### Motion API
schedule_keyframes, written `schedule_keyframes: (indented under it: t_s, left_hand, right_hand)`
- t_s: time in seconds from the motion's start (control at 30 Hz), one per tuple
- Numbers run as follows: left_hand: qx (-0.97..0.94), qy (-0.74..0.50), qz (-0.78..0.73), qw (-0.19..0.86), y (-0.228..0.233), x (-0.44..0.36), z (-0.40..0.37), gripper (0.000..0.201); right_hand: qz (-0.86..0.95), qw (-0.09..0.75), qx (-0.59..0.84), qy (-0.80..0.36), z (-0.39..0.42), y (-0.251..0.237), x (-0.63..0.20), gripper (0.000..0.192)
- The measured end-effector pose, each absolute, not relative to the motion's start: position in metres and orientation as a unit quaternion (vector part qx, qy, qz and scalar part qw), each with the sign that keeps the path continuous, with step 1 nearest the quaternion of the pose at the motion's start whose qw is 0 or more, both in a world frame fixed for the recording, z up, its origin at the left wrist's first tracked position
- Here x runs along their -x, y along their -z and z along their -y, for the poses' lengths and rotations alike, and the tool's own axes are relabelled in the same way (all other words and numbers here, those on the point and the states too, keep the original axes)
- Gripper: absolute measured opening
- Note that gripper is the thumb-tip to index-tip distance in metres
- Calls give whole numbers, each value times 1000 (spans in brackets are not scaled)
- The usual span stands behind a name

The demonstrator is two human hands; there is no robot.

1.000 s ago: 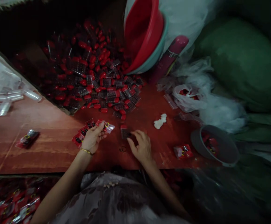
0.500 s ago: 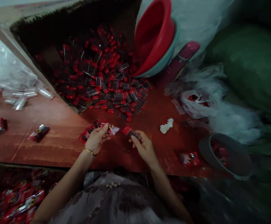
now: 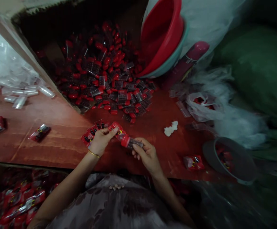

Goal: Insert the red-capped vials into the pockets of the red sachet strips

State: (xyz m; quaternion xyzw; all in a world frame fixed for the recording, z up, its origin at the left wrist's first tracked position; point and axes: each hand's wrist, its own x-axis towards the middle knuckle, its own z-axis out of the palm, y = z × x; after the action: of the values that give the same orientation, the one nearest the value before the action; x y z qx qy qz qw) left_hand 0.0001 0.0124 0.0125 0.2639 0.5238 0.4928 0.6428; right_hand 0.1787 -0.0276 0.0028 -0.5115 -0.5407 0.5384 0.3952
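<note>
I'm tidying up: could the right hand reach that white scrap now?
Probably yes: nothing visible stands between the right hand and the white scrap, though that hand holds a red-capped tube.

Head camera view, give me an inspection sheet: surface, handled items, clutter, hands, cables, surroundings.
Surface: reddish tabletop, streaked.
Handled items: red printed packet; transparent red-capped container.
Clutter: crumpled white scrap, loose packets, plastic bags.
Hands: left hand pinches the printed packet; right hand grips the container, cap end toward that packet.
Cables: nothing seen.
Surroundings: cardboard box, container pile in and before it; red basin; gray tub; green bundle, contents unclear.
</note>
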Motion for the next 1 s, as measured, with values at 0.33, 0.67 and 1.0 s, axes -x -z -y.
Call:
schedule_keyframes:
  t_s: [0.33,0.67,1.0]
  left_hand:
    - [-322,-491,-536,606,-8,1,-13,30]
    - [-338,-509,-519,598,-11,-7,-8,25]
    - [-215,-525,-505,650,0,-31,1,32]
  right_hand:
    - [596,397,530,-455,31,-2,-178,17]
    - [569,418,510,-491,32,10,-174,20]
    - [493,473,545,-486,34,16,-158,23]
